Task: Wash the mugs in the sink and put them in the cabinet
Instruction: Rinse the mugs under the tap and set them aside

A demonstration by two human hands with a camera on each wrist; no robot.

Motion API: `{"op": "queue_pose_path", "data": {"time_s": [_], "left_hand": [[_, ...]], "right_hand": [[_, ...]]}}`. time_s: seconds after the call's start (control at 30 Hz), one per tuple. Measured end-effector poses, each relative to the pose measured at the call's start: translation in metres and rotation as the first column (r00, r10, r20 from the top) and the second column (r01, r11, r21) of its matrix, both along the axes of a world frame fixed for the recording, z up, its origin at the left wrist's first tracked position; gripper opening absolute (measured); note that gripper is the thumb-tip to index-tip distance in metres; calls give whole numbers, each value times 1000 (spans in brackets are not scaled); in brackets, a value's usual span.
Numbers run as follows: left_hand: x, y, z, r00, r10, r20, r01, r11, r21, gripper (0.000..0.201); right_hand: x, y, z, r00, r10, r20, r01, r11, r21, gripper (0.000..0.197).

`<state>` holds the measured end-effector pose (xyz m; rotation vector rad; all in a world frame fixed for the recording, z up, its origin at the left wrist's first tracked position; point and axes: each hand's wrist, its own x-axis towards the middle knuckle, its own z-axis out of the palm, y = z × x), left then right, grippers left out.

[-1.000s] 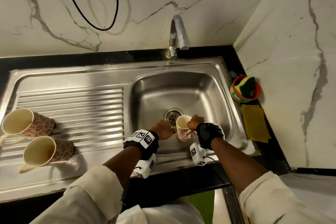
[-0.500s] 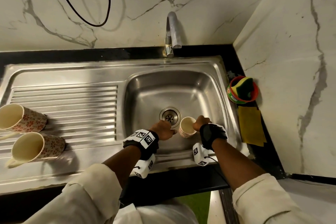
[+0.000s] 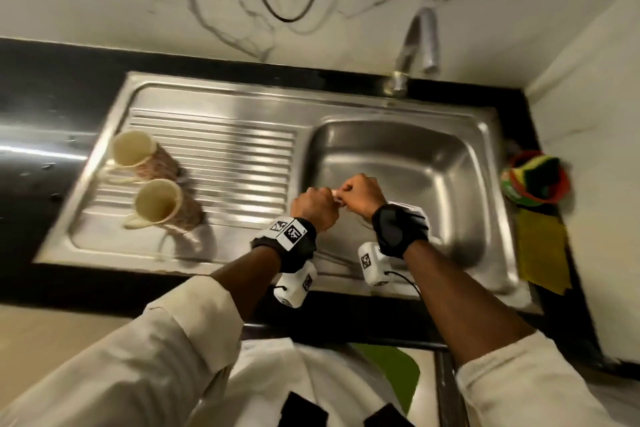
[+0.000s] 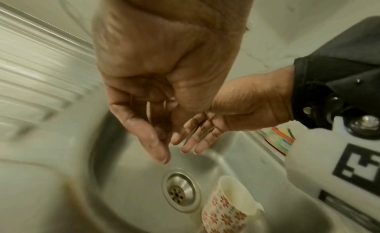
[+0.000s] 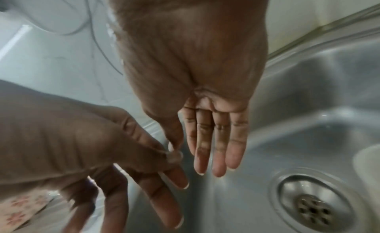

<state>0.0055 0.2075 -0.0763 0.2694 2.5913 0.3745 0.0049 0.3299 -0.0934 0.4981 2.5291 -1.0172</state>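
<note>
Hands meet over the basin of the stainless steel sink [image 3: 485,135], and neither has hold of anything. The left hand [image 4: 164,70] hangs with its fingers loosely extended and pointing down; the right hand [image 5: 197,60] has its four fingers straight and together, also pointing down. In the head view the two hands touch at the knuckles, near the basin's 7 o'clock corner.

Below them, free of both hands, the cream ceramic mug with a pink flower pattern [image 4: 228,205] stands upright on the basin floor. In the left wrist view it sits just beside the round steel drain [image 4: 182,194], at about 4 o'clock from it, and at about 5 o'clock from the left fingertips. Its inside is plain cream, its outside covered with small pink flowers and dots. In the head view the hands hide it.

Two more cream flowered mugs [image 3: 156,191] lie on their sides on the ribbed draining board [image 3: 225,156], at 9 o'clock from the hands, mouths facing 9 o'clock, handles low. A curved steel tap [image 3: 420,42] rises at the basin's 12 o'clock.
</note>
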Motion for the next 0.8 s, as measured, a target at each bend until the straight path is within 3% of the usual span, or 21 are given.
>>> {"op": "queue_pose_path", "data": {"time_s": [0.1,0.27,0.47,0.6,0.8], "left_hand": [[-17,-55,24,974,191,-119,-187,981,47,31],[-46,-133,75,859,371,-352,-348,929,129,34],[-72,-218,92,736,531,-421,-428,846,319,37],[-76,-255,84,843,421,-336,-331,897,292,33],[-70,-282,70,942,162,-294,-120,980,157,18]], "right_hand": [[-28,-59,20,990,61,-129,-67,997,-43,29],[-65,-155,52,924,97,-369,-135,988,-78,37],[-85,-230,75,926,125,-357,-224,941,-253,48],[-86,-242,70,937,327,-121,-348,894,-283,48],[-87,-229,63,819,573,34,-520,765,-380,50]]}}
